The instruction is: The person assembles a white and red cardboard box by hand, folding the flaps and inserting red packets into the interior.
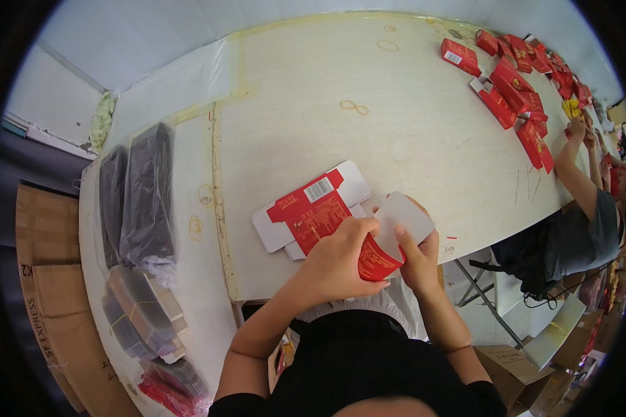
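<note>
Gripping a red carton (380,263) between left hand (341,256) and right hand (419,258) at the near edge of the surface (292,132), probably to bow it open, with flattened cartons (318,210) beside, likely for reach.

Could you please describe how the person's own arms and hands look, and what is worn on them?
The left hand and right hand are ungloved. The forearms are bare, with no watch or bracelet visible. Short black sleeves match the black top.
</note>
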Tool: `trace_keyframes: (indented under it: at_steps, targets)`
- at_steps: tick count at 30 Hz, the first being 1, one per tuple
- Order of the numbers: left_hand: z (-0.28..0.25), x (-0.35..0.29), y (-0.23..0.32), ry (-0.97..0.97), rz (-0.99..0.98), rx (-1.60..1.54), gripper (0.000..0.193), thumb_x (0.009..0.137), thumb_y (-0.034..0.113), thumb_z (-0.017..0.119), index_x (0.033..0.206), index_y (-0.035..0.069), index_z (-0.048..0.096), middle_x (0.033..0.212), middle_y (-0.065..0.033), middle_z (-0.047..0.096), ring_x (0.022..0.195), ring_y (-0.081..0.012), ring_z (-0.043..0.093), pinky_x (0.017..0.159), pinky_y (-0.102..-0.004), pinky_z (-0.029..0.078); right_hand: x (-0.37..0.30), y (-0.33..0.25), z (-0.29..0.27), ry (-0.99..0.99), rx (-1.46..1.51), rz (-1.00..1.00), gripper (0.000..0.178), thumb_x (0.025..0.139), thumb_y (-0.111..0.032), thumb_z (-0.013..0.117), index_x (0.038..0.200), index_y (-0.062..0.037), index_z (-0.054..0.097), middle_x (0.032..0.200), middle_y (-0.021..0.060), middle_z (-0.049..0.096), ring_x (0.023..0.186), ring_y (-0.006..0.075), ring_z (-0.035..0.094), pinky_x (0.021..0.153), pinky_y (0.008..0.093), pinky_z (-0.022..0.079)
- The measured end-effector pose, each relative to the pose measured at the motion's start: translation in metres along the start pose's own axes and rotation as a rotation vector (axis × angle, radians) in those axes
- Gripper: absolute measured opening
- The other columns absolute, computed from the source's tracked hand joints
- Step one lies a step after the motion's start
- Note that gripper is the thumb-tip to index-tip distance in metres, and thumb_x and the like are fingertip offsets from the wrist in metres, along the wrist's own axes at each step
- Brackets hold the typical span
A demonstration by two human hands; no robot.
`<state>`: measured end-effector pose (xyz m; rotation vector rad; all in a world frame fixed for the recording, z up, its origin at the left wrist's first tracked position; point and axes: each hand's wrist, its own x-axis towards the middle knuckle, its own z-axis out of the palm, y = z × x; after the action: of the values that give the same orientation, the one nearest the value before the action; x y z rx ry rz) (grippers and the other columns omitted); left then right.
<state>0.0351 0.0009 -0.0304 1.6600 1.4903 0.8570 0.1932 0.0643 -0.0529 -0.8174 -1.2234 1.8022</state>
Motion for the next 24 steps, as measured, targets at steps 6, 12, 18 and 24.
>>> trace_keyframes:
  at_steps: [6,12,18,24]
  targets:
    - [0.006,0.003,0.003,-0.042,-0.116,0.145,0.093,0.058,0.040,0.081,0.127,0.000,0.032,0.106,-0.0181,0.052,0.089,-0.0339,0.061,0.074,-0.0410,0.051,-0.003,-0.019,-0.002,-0.401,-0.543,-0.105,0.059,0.091,-0.020,0.045,0.142,0.0024,0.025,0.140,0.0236,0.036,0.127,0.0346,0.040,0.107,0.0380,0.027]
    - [0.004,-0.001,0.006,0.010,-0.046,0.202,0.097,0.060,0.041,0.080,0.131,-0.001,0.029,0.105,-0.0175,0.054,0.090,-0.0317,0.062,0.072,-0.0401,0.052,-0.005,-0.043,-0.009,-0.459,-0.469,0.074,0.061,0.092,-0.021,0.044,0.145,0.0005,0.022,0.134,0.0234,0.044,0.126,0.0345,0.042,0.105,0.0369,0.029]
    - [0.003,0.001,0.011,0.061,0.037,0.280,0.099,0.060,0.041,0.079,0.134,0.001,0.027,0.104,-0.0158,0.055,0.091,-0.0294,0.061,0.070,-0.0387,0.052,-0.013,-0.036,-0.007,-0.396,-0.383,0.163,0.055,0.091,-0.011,0.044,0.143,0.0002,0.028,0.136,0.0202,0.045,0.125,0.0233,0.043,0.103,0.0314,0.031]
    - [0.003,0.003,0.011,0.060,0.073,0.268,0.099,0.059,0.041,0.080,0.136,0.005,0.027,0.101,-0.0154,0.055,0.086,-0.0295,0.061,0.067,-0.0388,0.052,-0.018,-0.034,-0.003,-0.246,-0.225,0.191,0.055,0.091,-0.005,0.042,0.144,-0.0005,0.028,0.137,0.0157,0.044,0.125,0.0194,0.041,0.104,0.0295,0.030]
